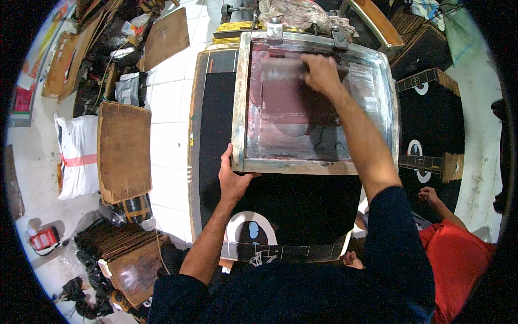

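Observation:
A wooden-framed printing screen (318,167) lies over black fabric (302,200) on a long board. My left hand (234,182) grips the frame's near left corner, fingers along its side and thumb at the near rail. Toward the far end of the mesh, my right hand (322,76) is closed on a squeegee (283,70), which is smeared by motion. Dark reddish ink (283,97) coats the mesh, with pale streaks on the right. Metal clamps (274,31) hold the frame's far rail. A white, black and blue eye print (253,231) shows on the near fabric.
On the right, black fabric with eye prints (422,89) lies on another board, near a person in a red top (456,254). A brown panel (124,154), a white sack (78,156) and stacked boards (110,237) stand left. Crumpled cloth (305,13) lies beyond the clamps.

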### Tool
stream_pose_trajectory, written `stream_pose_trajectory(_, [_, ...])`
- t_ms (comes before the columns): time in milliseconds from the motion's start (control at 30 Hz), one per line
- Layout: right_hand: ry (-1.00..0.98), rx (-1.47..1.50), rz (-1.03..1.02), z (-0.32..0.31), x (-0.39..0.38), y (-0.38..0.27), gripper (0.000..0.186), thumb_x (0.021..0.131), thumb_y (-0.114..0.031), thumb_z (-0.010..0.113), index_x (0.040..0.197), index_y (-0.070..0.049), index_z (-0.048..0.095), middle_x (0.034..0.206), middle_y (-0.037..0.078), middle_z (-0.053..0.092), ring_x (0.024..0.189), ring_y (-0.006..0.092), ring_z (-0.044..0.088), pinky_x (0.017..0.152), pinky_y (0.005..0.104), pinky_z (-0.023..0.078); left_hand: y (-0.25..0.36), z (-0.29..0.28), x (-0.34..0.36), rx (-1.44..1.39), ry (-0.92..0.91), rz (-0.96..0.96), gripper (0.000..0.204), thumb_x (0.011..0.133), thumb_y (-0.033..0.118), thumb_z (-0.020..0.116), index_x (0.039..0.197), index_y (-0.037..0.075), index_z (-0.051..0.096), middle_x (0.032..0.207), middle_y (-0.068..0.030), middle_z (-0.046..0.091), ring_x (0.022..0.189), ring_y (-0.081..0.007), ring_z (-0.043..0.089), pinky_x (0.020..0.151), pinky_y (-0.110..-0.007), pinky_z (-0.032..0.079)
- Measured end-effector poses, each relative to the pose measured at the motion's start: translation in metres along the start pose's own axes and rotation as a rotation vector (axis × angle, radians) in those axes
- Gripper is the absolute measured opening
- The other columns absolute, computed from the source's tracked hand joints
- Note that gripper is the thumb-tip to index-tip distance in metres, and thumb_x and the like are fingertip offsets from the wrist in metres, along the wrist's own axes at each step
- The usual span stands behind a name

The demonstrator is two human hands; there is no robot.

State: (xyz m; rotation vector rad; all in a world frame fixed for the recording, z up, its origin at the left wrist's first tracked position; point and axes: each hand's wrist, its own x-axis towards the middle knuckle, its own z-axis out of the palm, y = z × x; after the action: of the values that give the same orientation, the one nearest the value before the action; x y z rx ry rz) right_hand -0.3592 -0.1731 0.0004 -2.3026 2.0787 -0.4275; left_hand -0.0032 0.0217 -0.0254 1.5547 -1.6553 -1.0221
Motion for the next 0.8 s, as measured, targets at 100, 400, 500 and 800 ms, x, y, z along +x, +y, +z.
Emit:
stream_pose_trajectory(100, [-0.031,-0.051,0.035,0.010,0.047,0.019,0.052,0.083,-0.032,0.082,0.131,-0.019,0.067,0.121,0.010,0.073,0.115,0.0308,0.067,0.095,0.0532,0.047,0.003,-0.001,0.001,-0.015,-0.018,-0.028,0.114,0.062,0.014,0.100,0.154,0.000,0.035,0.145,-0.0206,0.055,0.131,-0.0302,0.058,0.111,-0.041,0.049])
stream_pose_trajectory(400, [0.211,0.069,0.040,0.002,-0.091,-0.050,0.036,0.069,-0.010,0.081,0.101,-0.016,0.066,0.094,0.005,0.065,0.095,0.0293,0.060,0.083,0.0467,0.044,-0.002,0.002,0.001,-0.021,-0.023,-0.068,0.114,0.061,0.012,0.100,0.155,0.001,0.035,0.145,-0.0214,0.056,0.130,-0.0308,0.059,0.110,-0.042,0.050])
stream_pose_trajectory(500, [0.198,0.065,0.095,-0.008,-0.131,-0.072,0.040,0.066,-0.009,0.081,0.103,-0.017,0.068,0.095,0.004,0.066,0.098,0.0285,0.060,0.089,0.0458,0.045,-0.008,0.005,-0.001,-0.064,-0.016,-0.075,0.114,0.061,0.010,0.099,0.155,0.000,0.036,0.145,-0.0202,0.056,0.131,-0.0307,0.059,0.111,-0.042,0.050])
stream_pose_trajectory(800, [0.679,0.047,0.126,-0.071,-0.202,-0.137,0.035,0.078,-0.006,0.070,0.112,-0.015,0.074,0.104,0.004,0.073,0.103,0.0286,0.063,0.101,0.0433,0.040,0.043,-0.020,-0.005,-0.252,0.020,0.108,0.110,0.063,0.001,0.095,0.158,0.003,0.038,0.157,-0.0213,0.047,0.143,-0.0318,0.050,0.118,-0.041,0.043])
